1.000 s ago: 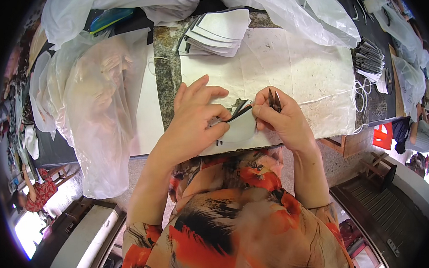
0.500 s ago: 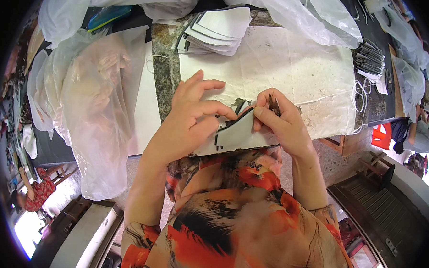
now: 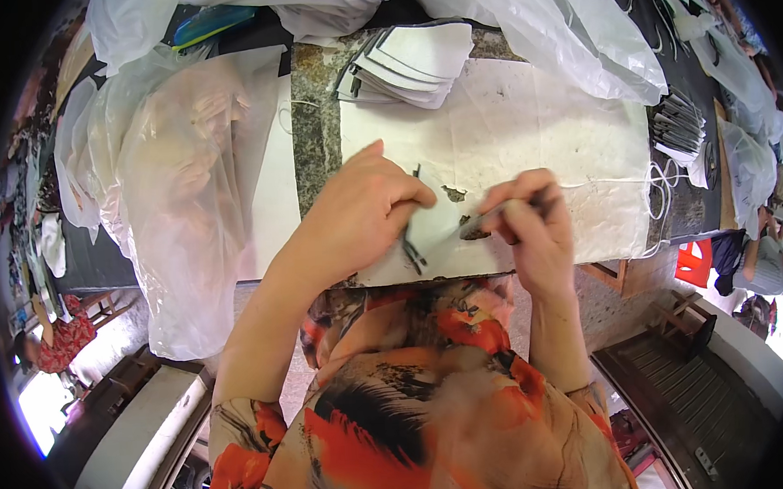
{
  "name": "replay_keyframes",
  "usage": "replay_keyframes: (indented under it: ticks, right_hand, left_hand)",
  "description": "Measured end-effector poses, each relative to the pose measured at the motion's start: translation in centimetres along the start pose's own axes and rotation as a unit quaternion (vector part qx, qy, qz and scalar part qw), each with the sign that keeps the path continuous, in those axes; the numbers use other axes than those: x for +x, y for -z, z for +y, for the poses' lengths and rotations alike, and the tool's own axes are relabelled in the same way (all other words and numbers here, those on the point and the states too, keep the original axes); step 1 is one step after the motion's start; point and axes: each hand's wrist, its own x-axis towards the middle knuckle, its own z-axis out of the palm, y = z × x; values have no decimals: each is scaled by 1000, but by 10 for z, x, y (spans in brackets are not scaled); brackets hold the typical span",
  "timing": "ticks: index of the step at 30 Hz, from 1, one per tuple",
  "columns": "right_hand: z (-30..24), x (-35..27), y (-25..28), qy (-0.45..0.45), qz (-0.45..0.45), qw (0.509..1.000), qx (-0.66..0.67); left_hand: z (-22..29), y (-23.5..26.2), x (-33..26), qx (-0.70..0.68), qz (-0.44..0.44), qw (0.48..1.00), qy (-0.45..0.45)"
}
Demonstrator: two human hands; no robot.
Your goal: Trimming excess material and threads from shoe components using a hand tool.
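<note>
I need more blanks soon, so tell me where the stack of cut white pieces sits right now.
In the head view the stack of white pieces lies at the far edge of the white work sheet, straight beyond the left hand and just left of the clear plastic bag.
</note>
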Motion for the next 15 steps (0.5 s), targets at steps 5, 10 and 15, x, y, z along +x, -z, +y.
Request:
replay_keyframes:
  ticks: [5,10,15]
  right_hand:
    - [-27,-3,15,54,169,973,145]
    - [-14,-8,0,-26,153,976,151]
    - [-7,-12,-15,-79,106,969,209]
  left_hand:
    - [-7,2,-11,154,105,981,-60]
    - [25,3,-34,-109,107,988,-6]
    - [31,-42,-35,-502,123,849,106]
